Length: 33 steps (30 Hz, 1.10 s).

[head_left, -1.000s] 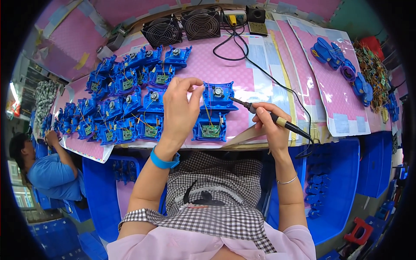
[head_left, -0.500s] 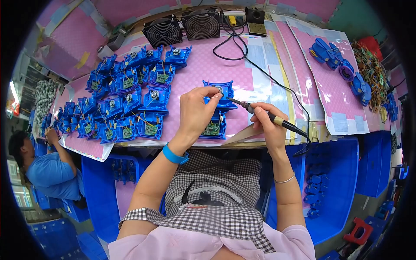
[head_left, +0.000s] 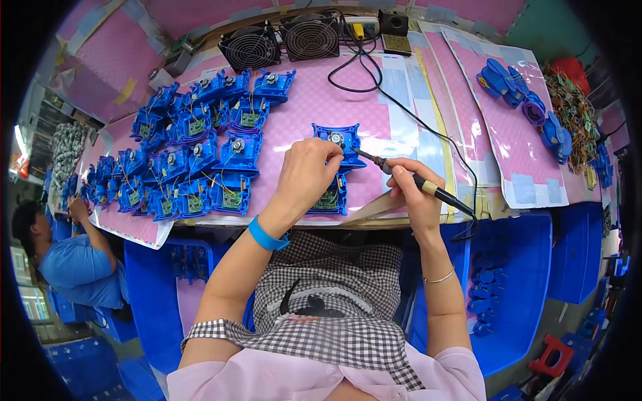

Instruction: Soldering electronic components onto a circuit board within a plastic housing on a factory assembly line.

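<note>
My right hand (head_left: 416, 190) is closed round the handle of a soldering iron (head_left: 428, 186). Its tip reaches to the right side of a blue plastic housing (head_left: 353, 131) that has a round silver speaker (head_left: 336, 139) in it. My left hand (head_left: 309, 172) lies over the housing's lower left part, thumb and fingers pinched together beside the speaker. What sits between those fingertips is too small to make out. Directly below is a matching blue housing half with a green circuit board (head_left: 328, 200), partly covered by my left hand.
Several blue housings (head_left: 239, 148) with speakers, boards and wires stand in rows at the left. Two black fans (head_left: 309, 38) and a soldering iron stand (head_left: 396, 43) are at the back. A black cord (head_left: 428, 123) crosses the right side. Blue bins (head_left: 521, 294) flank my lap; a co-worker (head_left: 80, 267) sits far left.
My left hand has shifted slightly right and down, its fingers curling in, so more of the speaker shows. The soldering iron stays almost where it was.
</note>
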Tool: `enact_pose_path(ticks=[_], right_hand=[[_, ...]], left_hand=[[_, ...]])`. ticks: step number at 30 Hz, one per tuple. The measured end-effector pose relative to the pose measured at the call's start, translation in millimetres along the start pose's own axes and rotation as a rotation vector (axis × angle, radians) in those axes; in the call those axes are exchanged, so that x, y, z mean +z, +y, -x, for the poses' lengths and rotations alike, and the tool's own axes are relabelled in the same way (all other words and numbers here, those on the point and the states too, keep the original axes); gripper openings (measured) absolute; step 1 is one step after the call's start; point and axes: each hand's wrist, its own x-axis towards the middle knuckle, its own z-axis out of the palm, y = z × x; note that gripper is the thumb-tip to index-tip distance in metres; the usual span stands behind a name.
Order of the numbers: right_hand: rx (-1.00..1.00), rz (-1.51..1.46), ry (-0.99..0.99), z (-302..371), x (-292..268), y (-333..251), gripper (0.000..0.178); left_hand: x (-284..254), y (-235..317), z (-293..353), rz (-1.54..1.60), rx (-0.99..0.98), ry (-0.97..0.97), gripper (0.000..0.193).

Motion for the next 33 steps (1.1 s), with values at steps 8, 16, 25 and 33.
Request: enact_pose_path(ticks=[8,16,25,33], right_hand=[[-0.016,-0.018,0.004,0.5,-0.1,0.3,0.019],[0.0,-0.001,-0.009,0.7,-0.6,3.4,0.019],[-0.017,-0.039,-0.002,2.1,-0.5,3.2,0.019],[-0.006,-0.005,-0.005,1.8,0.9,2.6,0.019]], left_hand=[[0.0,1.5,-3.4,-0.017,-0.014,-0.042,0.013],[2.6,0.0,-5.1,-0.043,-0.041,-0.064,0.014],[2.8,1.7,-4.2,-0.016,-0.034,-0.032,0.012],[2.4,2.5,-4.6,-0.009,-0.055,-0.05,0.011]])
